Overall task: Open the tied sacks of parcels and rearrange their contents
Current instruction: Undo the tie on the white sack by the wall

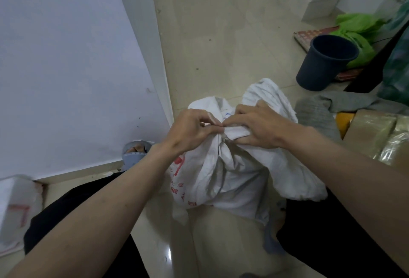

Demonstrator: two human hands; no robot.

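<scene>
Tiled floor (212,34), one tied sack (221,173), two hands' fingers (left hand (190,129), right hand (259,127)) pinching its knot (222,135)

Bare floor (212,41) lies open beyond; wall (66,56) blocks left, bucket (325,63) and boxes (376,136) crowd right.

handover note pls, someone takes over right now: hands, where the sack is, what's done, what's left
Left hand: pinches at the knot on the sack's neck.
Right hand: its grip is on the bunched neck fabric just right of the knot.
White sack: stands on the floor between the person's legs, neck gathered and tied shut, red print on its left side.
Another white sack lies at the far left; whether it is tied cannot be seen.
Done: nothing opened yet, no parcels in view out of this sack.
Left: work the knot loose, open the neck, take out and rearrange the contents, then the other sacks.
</scene>
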